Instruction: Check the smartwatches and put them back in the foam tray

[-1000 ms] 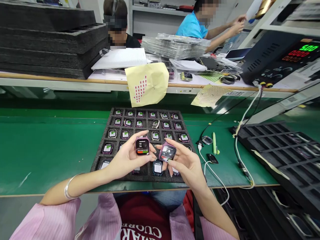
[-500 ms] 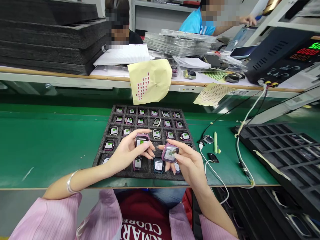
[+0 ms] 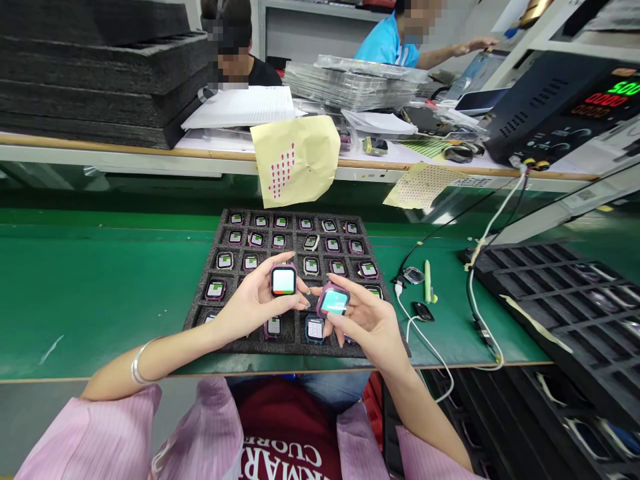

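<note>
Above a black foam tray [image 3: 295, 341] on a green bench [image 3: 100, 293], the left hand [image 3: 256, 297] has its fingers around the left watch [image 3: 284, 281]; the right hand [image 3: 373, 325] pinches the right watch [image 3: 334, 303]; both look light, stiff, glossy-faced, probably slippery and scratchable; the purple rims seem safest to hold.

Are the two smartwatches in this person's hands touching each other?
Apart. The head view shows a clear gap, with fingertips in it, between the left smartwatch and the right smartwatch.

The left hand [image 3: 265, 297] partly hides the rectangular black foam tray [image 3: 290, 346]; the left frame edge crops the black foam stack [image 3: 100, 73].
</note>
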{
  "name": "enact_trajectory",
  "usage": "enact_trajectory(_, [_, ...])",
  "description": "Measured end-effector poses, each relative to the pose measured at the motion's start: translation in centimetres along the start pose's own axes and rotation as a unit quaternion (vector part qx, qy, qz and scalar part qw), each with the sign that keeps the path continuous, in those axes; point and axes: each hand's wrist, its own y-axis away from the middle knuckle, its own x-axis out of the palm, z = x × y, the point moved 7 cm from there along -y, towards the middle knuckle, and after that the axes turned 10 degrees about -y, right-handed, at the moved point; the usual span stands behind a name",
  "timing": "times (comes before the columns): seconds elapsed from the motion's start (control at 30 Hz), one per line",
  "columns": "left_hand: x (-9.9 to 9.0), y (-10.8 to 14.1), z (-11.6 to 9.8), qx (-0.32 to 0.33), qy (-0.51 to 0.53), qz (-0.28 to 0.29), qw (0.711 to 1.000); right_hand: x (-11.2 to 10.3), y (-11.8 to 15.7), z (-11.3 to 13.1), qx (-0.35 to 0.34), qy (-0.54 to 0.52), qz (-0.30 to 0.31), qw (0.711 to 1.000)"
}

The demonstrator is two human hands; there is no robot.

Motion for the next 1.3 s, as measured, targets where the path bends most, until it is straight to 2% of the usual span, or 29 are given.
enact_trajectory(0.27, [-0.4, 0.1, 1.0, 0.012, -0.029, 0.005, 0.999, -0.5, -0.4, -0.2, 0.028, 0.039, 0.029, 0.998])
enact_trajectory(0.33, [-0.8, -0.1, 1.6, 0.023, -0.054, 0.010, 0.998, -1.2, -1.1, -1.2, 0.047, 0.083, 0.043, 0.995])
enact_trajectory(0.4, [-1.6, -0.8, 2.5, 0.029, -0.112, 0.025, 0.993, -2.3, -2.1, -2.3, 0.052, 0.178, 0.052, 0.981])
enact_trajectory(0.47, [-2.6, -1.9, 3.6, 0.044, -0.228, 0.034, 0.972, -3.1, -3.3, -3.2, 0.021, 0.336, 0.072, 0.939])
enact_trajectory(0.53, [-3.5, -3.0, 4.5, 0.073, -0.387, 0.032, 0.918, -3.4, -4.3, -3.9, -0.024, 0.471, 0.102, 0.876])
enact_trajectory(0.6, [-4.1, -4.0, 5.3, 0.099, -0.501, 0.030, 0.859, -3.3, -5.0, -4.4, -0.050, 0.526, 0.131, 0.839])
enact_trajectory(0.63, [-4.2, -4.3, 5.6, 0.108, -0.531, 0.033, 0.840, -3.2, -5.2, -4.6, -0.054, 0.532, 0.142, 0.833])
enact_trajectory(0.73, [-3.9, -4.7, 6.1, 0.126, -0.562, 0.043, 0.817, -3.0, -5.2, -4.4, -0.062, 0.571, 0.167, 0.801])
enact_trajectory(0.83, [-4.0, -4.1, 5.8, 0.131, -0.591, 0.046, 0.795, -4.2, -4.6, -3.1, -0.073, 0.626, 0.145, 0.763])
enact_trajectory(0.93, [-5.5, -2.0, 4.9, 0.129, -0.631, 0.045, 0.764, -7.5, -3.0, -1.2, -0.075, 0.637, 0.066, 0.764])
enact_trajectory(1.0, [-7.8, 0.3, 4.2, 0.110, -0.648, 0.015, 0.753, -10.3, -1.2, -0.3, -0.067, 0.634, -0.006, 0.770])
enact_trajectory(1.07, [-11.2, 3.2, 3.8, 0.052, -0.664, -0.064, 0.744, -12.9, 0.9, -0.2, -0.041, 0.618, -0.068, 0.782])
enact_trajectory(1.13, [-14.3, 6.2, 4.1, -0.038, -0.656, -0.140, 0.741, -14.7, 2.9, -0.9, 0.000, 0.582, -0.103, 0.807])
enact_trajectory(1.17, [-15.5, 7.5, 4.6, -0.090, -0.640, -0.165, 0.745, -15.2, 3.6, -1.4, 0.020, 0.558, -0.113, 0.822])
enact_trajectory(1.2, [-16.0, 8.5, 5.3, -0.131, -0.612, -0.161, 0.763, -15.5, 4.2, -1.9, 0.035, 0.534, -0.124, 0.836])
enact_trajectory(1.27, [-15.7, 9.4, 6.4, -0.172, -0.549, -0.138, 0.806, -15.9, 4.7, -2.3, 0.043, 0.486, -0.153, 0.859])
enact_trajectory(1.3, [-15.2, 9.4, 6.8, -0.172, -0.523, -0.129, 0.825, -16.0, 4.7, -2.3, 0.037, 0.461, -0.168, 0.870])
